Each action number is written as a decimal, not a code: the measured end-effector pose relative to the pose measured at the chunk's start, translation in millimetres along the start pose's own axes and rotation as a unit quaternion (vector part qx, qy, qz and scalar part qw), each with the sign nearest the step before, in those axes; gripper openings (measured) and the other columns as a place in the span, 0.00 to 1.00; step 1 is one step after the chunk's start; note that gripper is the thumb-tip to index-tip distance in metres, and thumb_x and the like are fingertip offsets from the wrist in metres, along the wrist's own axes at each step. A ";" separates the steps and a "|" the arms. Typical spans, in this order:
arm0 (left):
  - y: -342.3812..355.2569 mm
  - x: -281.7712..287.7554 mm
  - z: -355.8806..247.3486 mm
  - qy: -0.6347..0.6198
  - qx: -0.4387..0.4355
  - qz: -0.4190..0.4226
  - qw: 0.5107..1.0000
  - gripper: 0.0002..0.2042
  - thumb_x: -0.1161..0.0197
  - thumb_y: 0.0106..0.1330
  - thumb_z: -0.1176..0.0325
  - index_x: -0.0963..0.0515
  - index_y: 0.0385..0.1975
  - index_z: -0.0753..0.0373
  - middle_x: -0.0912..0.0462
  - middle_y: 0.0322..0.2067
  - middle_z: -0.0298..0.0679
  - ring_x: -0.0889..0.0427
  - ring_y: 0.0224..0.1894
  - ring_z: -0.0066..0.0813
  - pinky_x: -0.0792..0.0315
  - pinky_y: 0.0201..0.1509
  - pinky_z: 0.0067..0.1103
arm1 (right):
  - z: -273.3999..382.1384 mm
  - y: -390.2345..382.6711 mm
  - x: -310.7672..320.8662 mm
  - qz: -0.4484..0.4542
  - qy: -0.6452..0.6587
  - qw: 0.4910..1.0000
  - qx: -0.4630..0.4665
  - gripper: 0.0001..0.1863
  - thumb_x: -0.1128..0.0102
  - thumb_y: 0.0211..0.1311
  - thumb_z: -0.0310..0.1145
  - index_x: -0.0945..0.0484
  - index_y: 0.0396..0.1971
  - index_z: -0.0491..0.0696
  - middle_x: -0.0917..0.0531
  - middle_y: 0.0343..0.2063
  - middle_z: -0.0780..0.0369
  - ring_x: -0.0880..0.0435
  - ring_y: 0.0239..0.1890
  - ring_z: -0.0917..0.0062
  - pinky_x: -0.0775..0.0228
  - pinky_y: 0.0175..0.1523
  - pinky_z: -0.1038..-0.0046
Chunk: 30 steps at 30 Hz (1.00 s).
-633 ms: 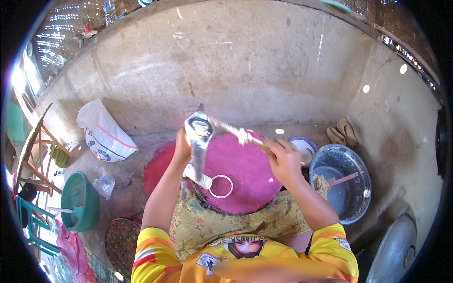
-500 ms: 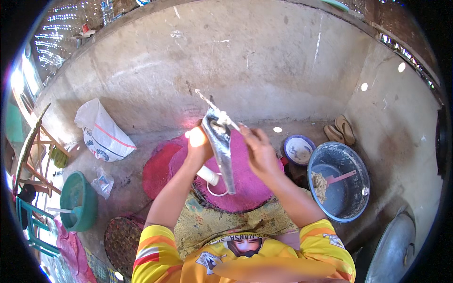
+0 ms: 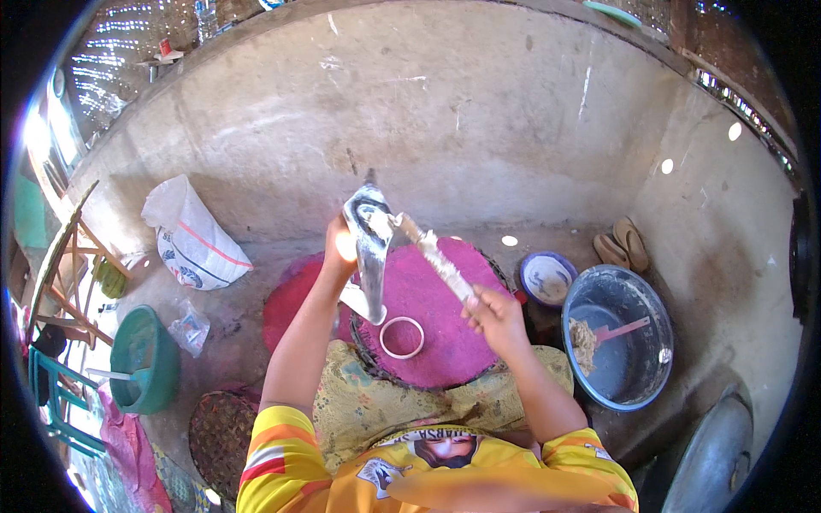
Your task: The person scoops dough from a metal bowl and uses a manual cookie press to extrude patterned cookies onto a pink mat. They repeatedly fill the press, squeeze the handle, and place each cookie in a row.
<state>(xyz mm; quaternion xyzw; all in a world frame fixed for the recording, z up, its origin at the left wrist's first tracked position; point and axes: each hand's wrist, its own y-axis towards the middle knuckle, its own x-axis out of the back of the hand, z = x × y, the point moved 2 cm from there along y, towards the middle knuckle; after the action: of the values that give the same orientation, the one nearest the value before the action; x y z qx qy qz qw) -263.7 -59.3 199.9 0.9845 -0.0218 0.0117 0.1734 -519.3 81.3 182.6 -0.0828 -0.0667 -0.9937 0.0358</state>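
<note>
My left hand [image 3: 340, 245] is wrapped round a long, shiny dark-metal piece [image 3: 373, 265], wide and hollow at the top and narrowing toward me. White paste clings around its opening. A white tube [image 3: 355, 299] shows beside its lower end; how they join is hidden. My right hand [image 3: 496, 316] grips the near end of a stick [image 3: 443, 267] smeared with white paste. Its far tip is by the metal piece's opening. Below both hands, a white ring [image 3: 402, 356] lies on a round magenta cloth-covered surface [image 3: 462, 350] in front of my lap.
At right stand a large dark basin [image 3: 611, 372] with pale dough and a pink spatula [image 3: 620, 330], a small blue-rimmed bowl [image 3: 546, 278] and sandals [image 3: 631, 244]. A white sack [image 3: 197, 244] and green basin [image 3: 154, 363] are at left. A wall [image 3: 479, 120] curves behind.
My right hand has moved right and toward me, drawing the stick out from over the metal piece. My left hand has shifted left with that piece, uncovering the white ring.
</note>
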 end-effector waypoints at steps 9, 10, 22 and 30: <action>-5.1 -18.2 -15.1 0.085 0.030 0.058 0.994 0.13 0.44 0.56 0.73 0.28 0.42 0.66 0.22 0.37 0.38 0.25 0.39 0.22 0.30 0.44 0.20 | -4.7 3.5 10.8 -0.004 -0.065 0.997 0.041 0.13 0.47 0.60 0.35 0.22 0.41 0.44 0.27 0.13 0.68 0.33 0.15 0.88 0.39 0.22 0.80; -5.9 -17.5 -17.6 0.085 0.054 0.043 0.994 0.13 0.45 0.56 0.74 0.28 0.43 0.66 0.22 0.37 0.37 0.26 0.39 0.22 0.30 0.44 0.20 | -4.4 -0.3 12.2 0.002 -0.044 0.998 0.046 0.13 0.47 0.60 0.35 0.22 0.40 0.43 0.27 0.13 0.69 0.33 0.15 0.88 0.40 0.22 0.80; -48.9 -61.0 -71.0 0.431 -0.094 0.112 0.890 0.14 0.36 0.48 0.68 0.30 0.32 0.65 0.22 0.27 0.45 0.22 0.31 0.35 0.29 0.36 0.26 | 74.6 20.5 34.0 -0.006 -0.554 0.792 0.256 0.11 0.49 0.53 0.32 0.21 0.35 0.48 0.22 0.18 0.64 0.21 0.21 0.74 0.31 0.25 0.74; -25.4 -17.1 -3.5 0.508 -0.031 0.061 0.859 0.17 0.38 0.50 0.63 0.28 0.37 0.66 0.21 0.29 0.49 0.22 0.33 0.43 0.28 0.38 0.29 | 78.5 0.9 23.7 0.016 -0.673 0.649 0.356 0.13 0.49 0.49 0.31 0.24 0.36 0.46 0.23 0.23 0.64 0.21 0.28 0.74 0.28 0.31 0.73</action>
<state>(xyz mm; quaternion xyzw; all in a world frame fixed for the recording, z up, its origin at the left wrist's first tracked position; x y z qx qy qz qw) -279.6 -33.6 194.0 0.8330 0.0092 0.5195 0.1901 -530.0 89.8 263.4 -0.7104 -0.4195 -0.5646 0.0236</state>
